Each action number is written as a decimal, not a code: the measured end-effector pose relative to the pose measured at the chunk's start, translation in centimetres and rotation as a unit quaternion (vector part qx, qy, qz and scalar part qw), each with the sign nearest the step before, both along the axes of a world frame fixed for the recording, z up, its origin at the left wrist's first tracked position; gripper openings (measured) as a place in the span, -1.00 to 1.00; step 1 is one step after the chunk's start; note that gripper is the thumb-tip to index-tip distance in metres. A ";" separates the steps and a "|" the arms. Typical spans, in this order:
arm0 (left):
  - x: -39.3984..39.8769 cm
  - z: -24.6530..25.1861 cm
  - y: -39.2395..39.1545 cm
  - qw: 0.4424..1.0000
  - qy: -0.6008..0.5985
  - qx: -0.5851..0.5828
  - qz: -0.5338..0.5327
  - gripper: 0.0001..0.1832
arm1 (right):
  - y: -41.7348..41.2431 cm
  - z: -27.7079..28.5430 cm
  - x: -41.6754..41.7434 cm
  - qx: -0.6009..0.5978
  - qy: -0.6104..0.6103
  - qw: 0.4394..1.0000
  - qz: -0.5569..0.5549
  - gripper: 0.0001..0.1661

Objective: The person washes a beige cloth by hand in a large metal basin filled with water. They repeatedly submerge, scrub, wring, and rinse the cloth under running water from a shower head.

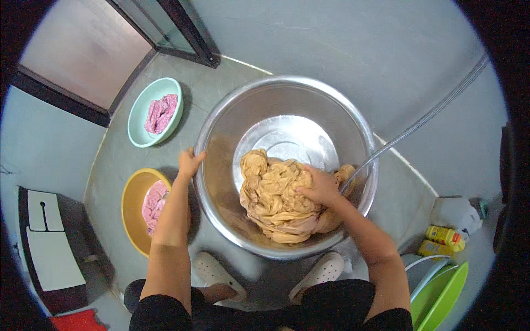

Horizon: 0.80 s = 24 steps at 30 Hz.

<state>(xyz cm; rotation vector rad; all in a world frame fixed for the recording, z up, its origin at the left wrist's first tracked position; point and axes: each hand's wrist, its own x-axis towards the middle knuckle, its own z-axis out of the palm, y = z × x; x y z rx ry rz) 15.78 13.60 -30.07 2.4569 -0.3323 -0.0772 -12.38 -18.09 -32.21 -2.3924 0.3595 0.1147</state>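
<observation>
A large stainless-steel basin point(285, 82) stands on the floor in front of me. In its near half lies a crumpled heap of tan cloth point(273, 198), wet-looking and bunched in folds. My left hand point(190, 162) grips the basin's left rim, thumb over the edge. On the right of the heap, my right hand point(321, 186) has its fingers and thumb pressed into the folds; the fingertips are partly hidden. A flexible metal hose point(430, 111) runs down over the right rim into the basin, its end hidden near my right wrist.
At the left stand a mint-green basin point(134, 124) with pink cloth point(161, 113) and a yellow basin point(130, 207) with pink cloth point(155, 202). Yellow packages point(443, 238) and green tubs point(445, 296) are at lower right. A dark-framed glass door point(182, 29) stands upper left.
</observation>
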 end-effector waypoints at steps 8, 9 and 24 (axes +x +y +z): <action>-3.3 3.0 -4.1 0.932 -0.141 0.332 -0.031 -0.46 | -2.3 -0.1 3.0 0.010 0.088 0.994 -0.058 -0.37; -3.5 3.0 -4.4 0.908 -0.253 0.328 -0.059 -0.47 | -2.4 -0.7 4.2 -0.012 0.096 0.993 -0.070 -0.38; -17.5 -3.0 -16.4 0.880 -0.160 0.167 -0.414 -0.40 | -3.1 -0.3 3.8 -0.121 -0.265 0.951 -0.102 -0.51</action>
